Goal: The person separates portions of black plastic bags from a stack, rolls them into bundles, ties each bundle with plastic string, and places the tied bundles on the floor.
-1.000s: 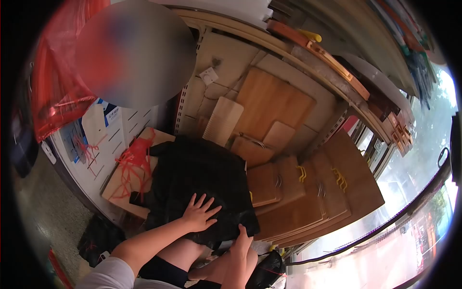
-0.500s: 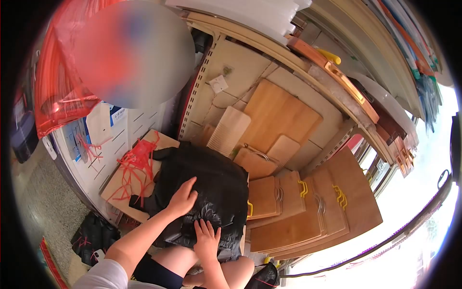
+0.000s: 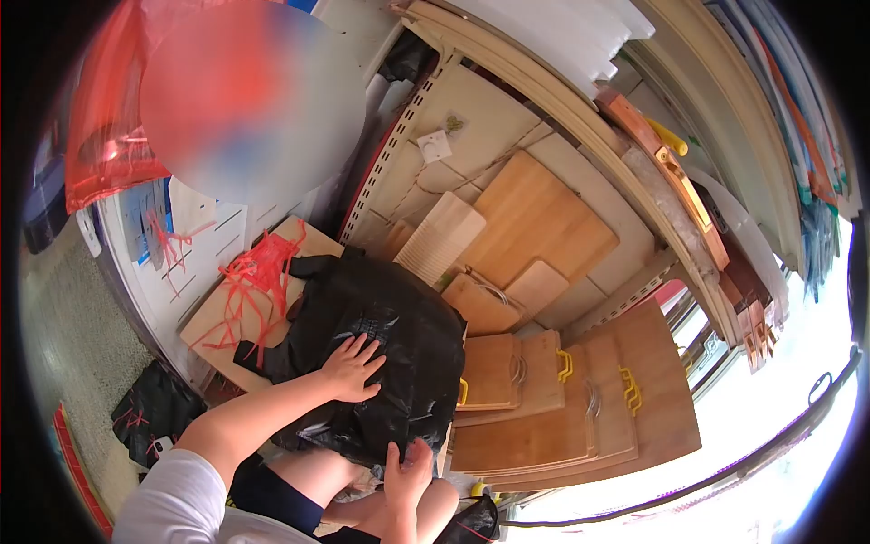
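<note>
A black plastic bag (image 3: 399, 326) lies spread over a small wooden surface in front of my lap, its surface wrinkled and shiny. My left hand (image 3: 353, 372) rests flat on the middle of the bag, fingers spread. At the bag's near edge, my right hand (image 3: 410, 473) has its fingers curled, with a fold of the black plastic between thumb and fingers. Red plastic ties (image 3: 263, 272) lie in a loose tangle beside the bag's left side, on the light wooden board (image 3: 208, 331).
Wooden cutting boards (image 3: 544, 231) lean in the shelf behind, and more boards with yellow handles (image 3: 625, 390) stand at the right. Another black bag (image 3: 159, 412) lies on the floor at left. Red plastic bags (image 3: 118, 136) hang at upper left; a shelf edge (image 3: 535, 82) crosses above.
My left hand has flattened onto the bag from a pointing pose. My right hand has moved down and right from the bag's surface to its near edge and curled. The view has shifted slightly.
</note>
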A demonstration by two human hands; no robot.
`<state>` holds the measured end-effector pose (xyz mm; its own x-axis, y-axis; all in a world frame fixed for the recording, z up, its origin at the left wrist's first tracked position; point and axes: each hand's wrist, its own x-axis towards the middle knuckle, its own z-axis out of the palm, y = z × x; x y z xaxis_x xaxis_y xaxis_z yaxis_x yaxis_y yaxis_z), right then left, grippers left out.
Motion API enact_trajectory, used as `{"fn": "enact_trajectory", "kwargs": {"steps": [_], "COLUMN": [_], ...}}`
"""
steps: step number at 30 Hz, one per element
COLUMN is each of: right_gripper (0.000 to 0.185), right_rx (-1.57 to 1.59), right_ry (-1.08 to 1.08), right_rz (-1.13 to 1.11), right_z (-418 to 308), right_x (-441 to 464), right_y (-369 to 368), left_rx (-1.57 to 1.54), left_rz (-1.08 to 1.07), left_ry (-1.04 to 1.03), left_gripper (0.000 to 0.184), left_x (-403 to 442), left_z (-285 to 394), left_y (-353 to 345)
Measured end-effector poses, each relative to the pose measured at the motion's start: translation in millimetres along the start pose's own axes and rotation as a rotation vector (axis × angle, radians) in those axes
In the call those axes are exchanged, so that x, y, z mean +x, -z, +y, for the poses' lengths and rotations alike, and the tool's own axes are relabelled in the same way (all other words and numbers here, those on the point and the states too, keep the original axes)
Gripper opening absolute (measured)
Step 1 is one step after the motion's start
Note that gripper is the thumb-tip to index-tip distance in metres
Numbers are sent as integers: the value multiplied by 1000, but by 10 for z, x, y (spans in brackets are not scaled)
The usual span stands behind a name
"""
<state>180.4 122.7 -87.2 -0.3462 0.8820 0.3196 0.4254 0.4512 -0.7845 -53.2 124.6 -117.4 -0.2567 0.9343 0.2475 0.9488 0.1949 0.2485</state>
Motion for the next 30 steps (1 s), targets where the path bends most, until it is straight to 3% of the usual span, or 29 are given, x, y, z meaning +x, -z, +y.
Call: {"fn": "enact_trajectory", "kwargs": {"steps": [4,7,11,12,15,16,17,19,21,22,25,30], "right_gripper": [32,28,15,14,33,49,53,58,60,62,61,63], "right_rx": [573,605,114,-9,-229,-299,-266,-198,-313,-316,-331,-234], "right_ry": [-618,-619,-76,58,338,397,504,585,614,604,632,668], "right_rz": [-267,-159,-7,35,116,52,28,-107,-266,-280,-292,-364], "right_z": [-51,-157,-270,-288,-244,-322,-394,-407,-349,-347,-355,-343], "right_x": [35,-43,-82,-83,-115,-148,-131,-174,-247,-292,-320,-327], "right_y": [-55,-242,-189,-183,-147,-120,-160,-282,-409,-451,-512,-503], "left_rx": [-25,-15,-32,-46,-82,-101,-168,-294,-863,-960,-697,-708], "left_rz": [-14,4,-34,53,67,146,162,194,217,422,686,374], "left_ry": [31,49,83,57,81,107,102,97,354,460,402,488], "left_gripper": [66,68,67,63,60,56,52,43,32,27,13,26], "left_x": [7,20,75,100,232,288,373,504,505,391,-216,-1344], "left_z": [29,67,174,167,96,44,-84,-318,-414,-397,-289,205], "left_y": [41,60,204,195,186,67,-125,-315,-132,-45,388,538]}}
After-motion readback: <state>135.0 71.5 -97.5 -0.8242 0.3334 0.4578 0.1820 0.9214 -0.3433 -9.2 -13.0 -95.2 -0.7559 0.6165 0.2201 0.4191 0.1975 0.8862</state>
